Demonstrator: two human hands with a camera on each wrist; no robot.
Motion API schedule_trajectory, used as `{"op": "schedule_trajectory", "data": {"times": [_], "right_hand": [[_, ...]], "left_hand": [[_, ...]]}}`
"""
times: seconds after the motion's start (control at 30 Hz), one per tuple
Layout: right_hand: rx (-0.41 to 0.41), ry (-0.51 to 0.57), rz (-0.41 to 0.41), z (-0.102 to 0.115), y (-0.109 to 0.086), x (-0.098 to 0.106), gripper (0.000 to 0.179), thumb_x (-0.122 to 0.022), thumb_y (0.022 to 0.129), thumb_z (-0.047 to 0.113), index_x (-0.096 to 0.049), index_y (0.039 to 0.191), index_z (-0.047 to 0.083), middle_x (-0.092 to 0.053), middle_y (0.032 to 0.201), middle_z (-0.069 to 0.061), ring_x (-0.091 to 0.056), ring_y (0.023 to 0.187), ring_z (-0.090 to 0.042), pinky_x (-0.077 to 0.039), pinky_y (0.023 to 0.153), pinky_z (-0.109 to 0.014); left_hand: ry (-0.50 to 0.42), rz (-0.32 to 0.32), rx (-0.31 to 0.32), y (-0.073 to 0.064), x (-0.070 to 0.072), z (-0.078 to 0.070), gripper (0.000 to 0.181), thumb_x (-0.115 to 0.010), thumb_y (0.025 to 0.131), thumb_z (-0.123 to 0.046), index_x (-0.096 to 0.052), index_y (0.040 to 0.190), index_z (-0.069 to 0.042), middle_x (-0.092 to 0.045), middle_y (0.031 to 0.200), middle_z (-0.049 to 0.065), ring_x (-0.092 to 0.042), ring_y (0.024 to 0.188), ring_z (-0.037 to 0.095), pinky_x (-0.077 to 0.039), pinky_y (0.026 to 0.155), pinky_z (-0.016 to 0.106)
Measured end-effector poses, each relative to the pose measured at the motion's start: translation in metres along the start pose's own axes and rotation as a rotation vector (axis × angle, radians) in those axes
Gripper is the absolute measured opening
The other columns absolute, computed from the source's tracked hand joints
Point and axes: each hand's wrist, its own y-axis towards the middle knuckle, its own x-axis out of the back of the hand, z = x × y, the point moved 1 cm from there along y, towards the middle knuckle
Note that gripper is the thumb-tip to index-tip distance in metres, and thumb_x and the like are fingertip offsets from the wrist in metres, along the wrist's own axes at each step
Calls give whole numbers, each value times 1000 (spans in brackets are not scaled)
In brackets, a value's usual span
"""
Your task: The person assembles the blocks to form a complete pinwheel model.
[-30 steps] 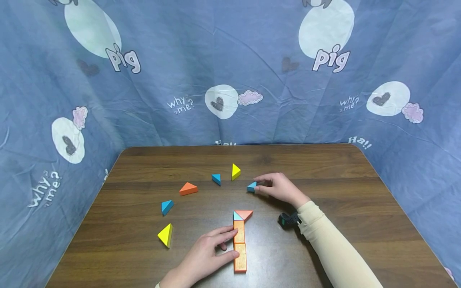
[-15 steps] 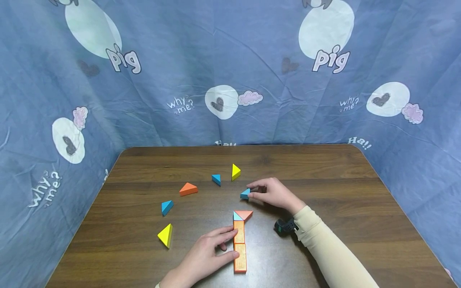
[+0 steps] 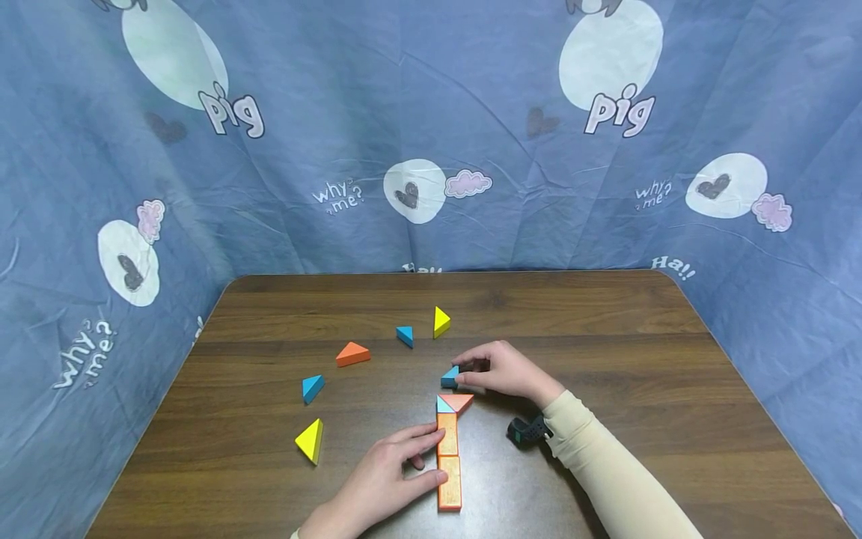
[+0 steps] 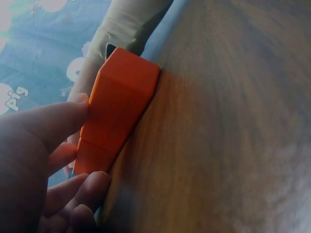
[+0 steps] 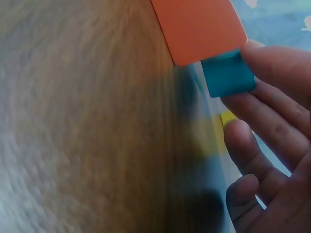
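Note:
My right hand [image 3: 506, 369] pinches a blue triangular block [image 3: 448, 379] between thumb and fingers, just beyond the far end of a row of blocks. In the right wrist view this blue block [image 5: 228, 75] overlaps an orange block [image 5: 201, 29]. My left hand [image 3: 387, 468] rests along the row's left side, index fingertip at the farther orange rectangular block [image 3: 447, 433] and thumb at the nearer orange rectangular block [image 3: 449, 483]. A small light-blue triangle [image 3: 443, 406] and a salmon triangle [image 3: 461, 401] lie side by side at the row's far end.
Loose triangular blocks lie in an arc: a yellow one [image 3: 310, 440], a blue one [image 3: 312, 388], an orange one [image 3: 353, 354], a smaller blue one [image 3: 405, 335] and another yellow one [image 3: 441, 322]. A patterned blue cloth [image 3: 303, 150] hangs around the brown table [image 3: 606, 314].
My right hand has brought the blue triangular block nearer and leftward, toward the row's far end. My left hand and the row have stayed in place.

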Motion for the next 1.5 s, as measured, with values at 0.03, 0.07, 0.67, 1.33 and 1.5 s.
{"op": "schedule_trajectory", "data": {"times": [0.03,0.07,0.67,1.33,1.5], "right_hand": [[0,0,2,1,0,0,38,-72,90,41,-73,120,17,-69,106,19,-61,83,-5,-51,75,-30],[2,2,4,1,0,0,38,-72,90,41,-73,120,17,-69,106,19,-61,83,-5,-51,75,-30],[59,-27,59,2,1,-6,34,-73,90,38,-73,119,20,-67,83,16,-56,65,-8,-47,60,-27],[70,-23,42,4,0,-6,35,-66,95,43,-74,119,18,-70,100,17,-62,83,-2,-50,80,-29],[44,-58,9,5,2,-7,33,-64,96,43,-75,115,19,-70,103,18,-63,94,1,-50,85,-29]], "left_hand": [[0,1,1,0,0,0,56,-67,89,-55,-64,135,-22,-58,136,-7,-57,79,-3,-47,75,24],[0,2,1,0,0,0,56,-67,89,-55,-63,135,-22,-58,136,-7,-57,79,-3,-47,75,24],[-1,-30,-37,-1,-1,1,55,-70,89,-51,-65,133,-20,-59,134,-6,-57,78,-3,-46,72,22],[-1,-1,-13,1,0,0,56,-68,89,-53,-64,135,-22,-58,136,-7,-57,78,-3,-47,74,24],[3,-17,-29,0,0,0,55,-69,89,-52,-64,134,-21,-58,135,-7,-57,78,-4,-47,73,23]]}}
